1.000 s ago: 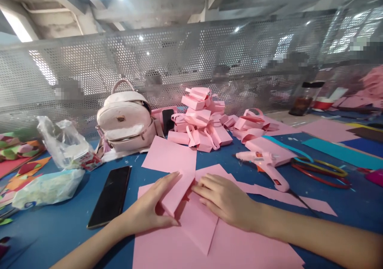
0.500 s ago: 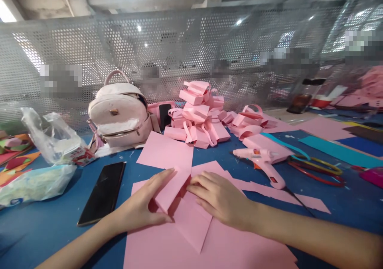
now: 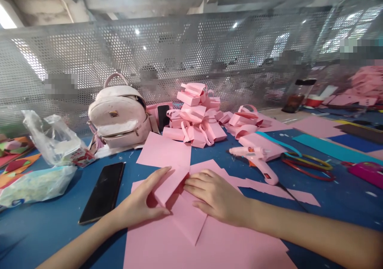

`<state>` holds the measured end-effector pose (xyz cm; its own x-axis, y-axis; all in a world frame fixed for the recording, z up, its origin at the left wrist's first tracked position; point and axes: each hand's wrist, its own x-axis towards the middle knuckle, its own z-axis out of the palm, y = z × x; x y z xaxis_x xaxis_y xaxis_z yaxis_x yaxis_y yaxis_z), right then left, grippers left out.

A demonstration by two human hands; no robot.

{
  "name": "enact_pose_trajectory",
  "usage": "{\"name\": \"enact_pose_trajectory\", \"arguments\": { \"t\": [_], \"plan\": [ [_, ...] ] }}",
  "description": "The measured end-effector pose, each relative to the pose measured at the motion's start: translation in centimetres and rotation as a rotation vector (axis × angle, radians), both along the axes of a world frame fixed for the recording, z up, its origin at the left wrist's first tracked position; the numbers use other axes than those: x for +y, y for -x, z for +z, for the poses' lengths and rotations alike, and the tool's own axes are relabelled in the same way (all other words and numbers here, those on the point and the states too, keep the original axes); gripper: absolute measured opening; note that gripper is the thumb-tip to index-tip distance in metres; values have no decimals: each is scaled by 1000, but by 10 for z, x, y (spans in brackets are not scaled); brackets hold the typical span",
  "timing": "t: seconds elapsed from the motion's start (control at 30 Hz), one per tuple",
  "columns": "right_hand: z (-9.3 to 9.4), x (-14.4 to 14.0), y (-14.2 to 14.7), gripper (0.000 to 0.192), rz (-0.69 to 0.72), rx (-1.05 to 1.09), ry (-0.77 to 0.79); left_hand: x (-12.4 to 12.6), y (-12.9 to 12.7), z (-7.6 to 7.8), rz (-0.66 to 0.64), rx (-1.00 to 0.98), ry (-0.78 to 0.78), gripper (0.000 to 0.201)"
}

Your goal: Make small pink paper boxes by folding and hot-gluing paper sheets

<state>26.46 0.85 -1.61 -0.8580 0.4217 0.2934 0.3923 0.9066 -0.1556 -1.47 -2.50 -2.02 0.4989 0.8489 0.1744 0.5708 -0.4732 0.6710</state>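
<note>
Fingers [image 3: 196,183] of the right hand [image 3: 217,197] lie flat and spread, pressing down on a pink foam sheet [image 3: 187,221] that rests on the blue table [image 3: 50,225]. They grip nothing; they only hold the sheet flat. The left hand [image 3: 143,201] pinches a folded flap [image 3: 169,185] of that same sheet, thumb underneath and fingers along the raised face, so the flap stands tilted up from the table just beside the right fingertips (the two hands nearly touch at the fold).

Compared with half a second ago, both hands keep the same pose on the sheet and the flap is raised at much the same angle. What has changed is mostly the view: it has swung a little, so the things at the back sit slightly further left and lower in the picture.

A black phone [image 3: 103,191] lies face up on the table to the left of the left hand, apart from it. Behind it stands a pale pink backpack [image 3: 119,117], and to the left of that are clear plastic bags [image 3: 50,141]. A heap of folded pink foam boxes [image 3: 196,115] with looped handles sits at the back centre. A pink glue gun [image 3: 257,159] lies on its side to the right, near the far end of a long pink strip [image 3: 269,189], well apart from the right hand. A perforated metal screen [image 3: 179,57] closes off the back of the table.
</note>
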Motion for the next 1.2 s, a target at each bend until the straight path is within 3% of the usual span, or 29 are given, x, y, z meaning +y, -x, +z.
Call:
{"name": "enact_pose_trajectory", "arguments": {
  "t": [0.7,0.87,1.0,1.2],
  "plan": [
    [4,3,-2,41,63,-26,129,4,2,-4,-25,21,65,101],
    [4,1,-3,38,-38,37,27,5,1,-3,-24,11,43,98],
    [6,-1,-2,37,-137,-34,-4,3,1,-2,-44,25,-11,95],
    [6,-1,-1,40,-147,-53,34,3,1,1,-9,24,-28,73]
  ]
}}
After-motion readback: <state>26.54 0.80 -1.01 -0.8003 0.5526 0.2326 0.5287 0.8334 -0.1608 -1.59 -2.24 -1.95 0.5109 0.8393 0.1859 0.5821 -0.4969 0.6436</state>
